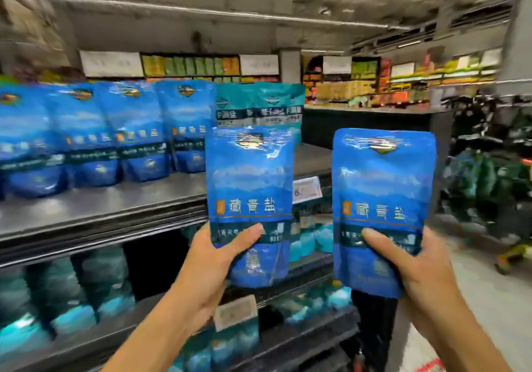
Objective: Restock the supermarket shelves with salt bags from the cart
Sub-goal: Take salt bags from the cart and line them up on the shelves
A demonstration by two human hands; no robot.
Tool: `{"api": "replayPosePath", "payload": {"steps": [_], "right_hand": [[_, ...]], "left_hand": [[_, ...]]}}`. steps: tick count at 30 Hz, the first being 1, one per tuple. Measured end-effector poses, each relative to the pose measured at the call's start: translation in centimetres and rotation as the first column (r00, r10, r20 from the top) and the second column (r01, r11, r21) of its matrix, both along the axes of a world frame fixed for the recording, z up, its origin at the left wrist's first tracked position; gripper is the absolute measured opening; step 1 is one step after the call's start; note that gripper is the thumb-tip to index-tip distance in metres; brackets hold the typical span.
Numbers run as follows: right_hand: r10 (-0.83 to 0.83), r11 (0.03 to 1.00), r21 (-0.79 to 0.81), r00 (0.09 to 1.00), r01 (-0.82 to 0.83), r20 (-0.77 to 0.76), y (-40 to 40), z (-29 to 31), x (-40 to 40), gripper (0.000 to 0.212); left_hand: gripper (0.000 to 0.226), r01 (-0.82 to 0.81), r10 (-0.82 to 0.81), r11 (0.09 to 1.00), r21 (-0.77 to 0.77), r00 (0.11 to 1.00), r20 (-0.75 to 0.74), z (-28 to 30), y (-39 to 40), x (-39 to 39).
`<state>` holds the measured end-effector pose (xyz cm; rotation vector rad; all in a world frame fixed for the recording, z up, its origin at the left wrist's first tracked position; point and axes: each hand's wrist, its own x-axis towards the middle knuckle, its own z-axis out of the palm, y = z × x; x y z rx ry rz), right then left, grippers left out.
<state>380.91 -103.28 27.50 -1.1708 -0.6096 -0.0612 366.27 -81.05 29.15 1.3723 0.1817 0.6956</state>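
A row of blue salt bags point(95, 135) stands upright on the top shelf point(115, 201) at left. The left hand point(213, 271) grasps one blue bag point(249, 199) by its lower part — upright, before the shelf edge. The right hand point(414, 268) likewise grips a second bag point(381, 199), apart from the first.

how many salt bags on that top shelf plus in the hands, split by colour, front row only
Blue bags standing on the shelf: 4 visible in the front row
Teal bags on the shelf: 2
Blue bags in hand: 2, one in the left hand, one in the right hand
Total: 8
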Motion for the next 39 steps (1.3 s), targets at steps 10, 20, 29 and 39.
{"api": "replayPosePath", "payload": {"steps": [10,20,29,39], "right_hand": [[0.474,0.881,-0.043,0.875,-0.472,0.1,18.2,7.9,-8.5,0.049],[0.659,0.75,-0.087,0.752,-0.656,-0.002,36.8,13.1,-20.9,0.034],[0.633,0.757,-0.166,0.772,-0.632,-0.055,49.8,14.2,-27.6,0.036],[0.569,0.712,-0.572,0.813,-0.408,0.127,52.5,12.6,-26.8,0.051]], "left_hand": [[0.045,-0.311,0.297,0.947,0.081,0.944,0.144,7.0,11.1,-14.6],[0.036,-0.496,0.485,0.854,0.158,0.868,0.103,11.0,28.4,-29.4],[0.057,-0.511,0.513,0.858,0.061,0.857,-0.044,10.6,38.9,-34.2],[0.034,-0.432,0.573,0.771,0.467,0.792,-0.213,10.1,41.6,-35.7]]}}
